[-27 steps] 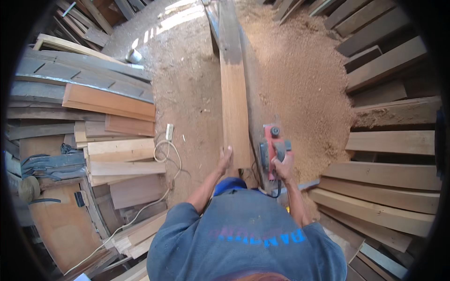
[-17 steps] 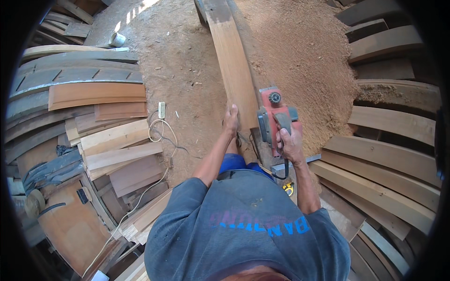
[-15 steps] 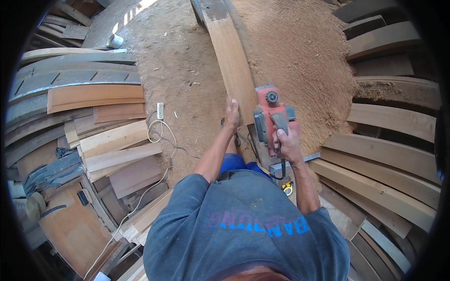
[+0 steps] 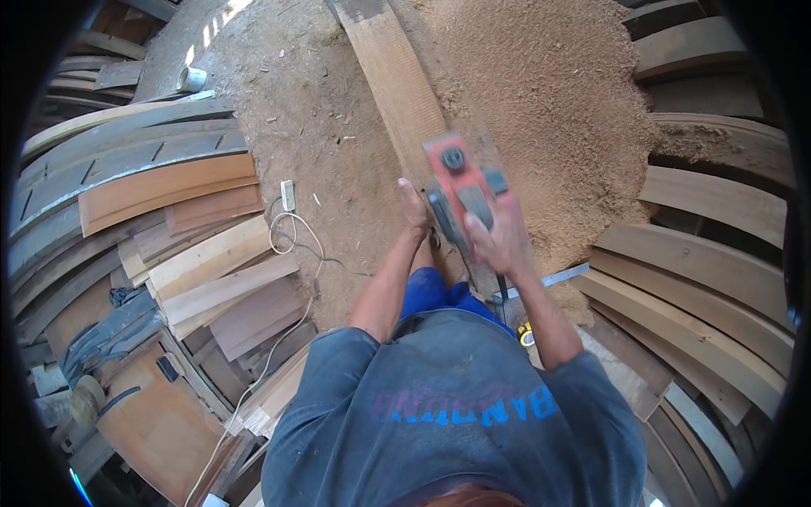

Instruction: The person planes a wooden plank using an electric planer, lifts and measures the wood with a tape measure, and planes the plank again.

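My right hand [image 4: 500, 237] is closed round the rear handle of a red and grey electric planer [image 4: 456, 179], slightly blurred by motion. The planer lies over the near end of a long wooden plank [image 4: 395, 84] that runs away from me. On the plank's near left edge, beside the planer, my left hand [image 4: 413, 208] grips the wood with the thumb on top; its other fingers are mostly hidden. A dark cord hangs from the back of the planer toward my body.
Sawdust and shavings [image 4: 549, 110] cover the floor right of the plank. Stacked boards [image 4: 684, 262] line the right side, more boards [image 4: 169, 194] the left. A pale extension cord [image 4: 294, 317] with a socket block [image 4: 288, 195] lies left. Near my right forearm is a yellow tape measure [image 4: 525, 333].
The planer, in my right hand, has shifted left and slightly forward onto the plank and tilted. My left hand stays at the plank's edge. The whole view has shifted a little.
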The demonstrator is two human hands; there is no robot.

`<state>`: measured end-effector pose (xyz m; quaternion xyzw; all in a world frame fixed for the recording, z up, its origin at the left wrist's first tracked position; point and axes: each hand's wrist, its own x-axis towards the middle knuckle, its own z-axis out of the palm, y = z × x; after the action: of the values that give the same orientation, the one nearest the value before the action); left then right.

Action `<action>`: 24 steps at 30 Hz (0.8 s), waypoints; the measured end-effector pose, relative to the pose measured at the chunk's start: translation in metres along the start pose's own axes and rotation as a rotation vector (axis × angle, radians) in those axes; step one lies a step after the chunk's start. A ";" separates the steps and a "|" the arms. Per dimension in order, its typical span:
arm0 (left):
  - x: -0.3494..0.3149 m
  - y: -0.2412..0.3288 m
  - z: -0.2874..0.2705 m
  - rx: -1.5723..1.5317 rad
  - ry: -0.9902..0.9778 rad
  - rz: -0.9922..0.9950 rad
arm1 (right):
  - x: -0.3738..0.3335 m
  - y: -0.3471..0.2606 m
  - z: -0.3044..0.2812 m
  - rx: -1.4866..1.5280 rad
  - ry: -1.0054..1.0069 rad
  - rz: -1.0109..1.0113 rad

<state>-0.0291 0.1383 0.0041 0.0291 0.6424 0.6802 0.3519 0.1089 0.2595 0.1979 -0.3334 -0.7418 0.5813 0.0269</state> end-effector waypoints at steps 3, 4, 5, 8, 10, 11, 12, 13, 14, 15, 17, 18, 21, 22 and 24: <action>0.004 -0.025 -0.015 -0.047 0.026 -0.030 | 0.106 -0.013 0.010 -0.094 0.037 -0.222; 0.008 -0.033 -0.022 -0.084 0.039 -0.029 | 0.143 -0.025 0.013 -0.108 0.009 -0.198; 0.009 -0.035 -0.019 -0.133 0.029 -0.036 | 0.177 -0.034 0.010 -0.135 -0.002 -0.163; 0.011 -0.030 0.003 -0.249 -0.022 -0.039 | 0.237 -0.042 -0.012 0.047 -0.065 -0.018; 0.011 -0.029 -0.006 -0.311 -0.018 -0.032 | 0.231 -0.051 0.000 0.213 -0.136 0.014; 0.011 -0.028 -0.010 -0.343 -0.024 -0.026 | 0.218 -0.048 0.002 0.185 -0.117 -0.024; 0.011 -0.027 -0.017 -0.369 -0.020 -0.040 | 0.201 -0.047 0.010 0.158 -0.105 -0.058; 0.010 -0.024 -0.023 -0.388 -0.023 -0.062 | 0.177 -0.042 0.018 0.225 -0.127 -0.027; 0.009 -0.020 -0.019 -0.410 -0.045 -0.095 | 0.158 -0.021 0.020 0.167 -0.103 -0.021; 0.008 -0.014 -0.018 -0.416 -0.056 -0.140 | 0.137 0.004 0.022 0.112 -0.086 -0.010; 0.006 -0.002 -0.021 -0.431 -0.079 -0.261 | 0.065 0.027 0.019 -0.016 -0.101 -0.064; 0.007 -0.002 -0.029 -0.429 -0.072 -0.264 | 0.025 0.037 0.022 -0.051 -0.101 -0.093; 0.009 -0.005 -0.044 -0.368 -0.141 -0.320 | -0.079 0.051 0.038 0.033 0.044 -0.250; 0.007 -0.003 -0.043 -0.359 -0.176 -0.340 | -0.093 0.057 0.038 0.034 0.049 -0.238; 0.003 0.007 -0.037 -0.439 -0.233 -0.303 | -0.102 0.060 0.042 0.030 -0.014 -0.110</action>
<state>-0.0530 0.1086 0.0022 -0.0662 0.4320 0.7346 0.5189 0.1977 0.1768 0.1667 -0.2874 -0.7504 0.5923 0.0586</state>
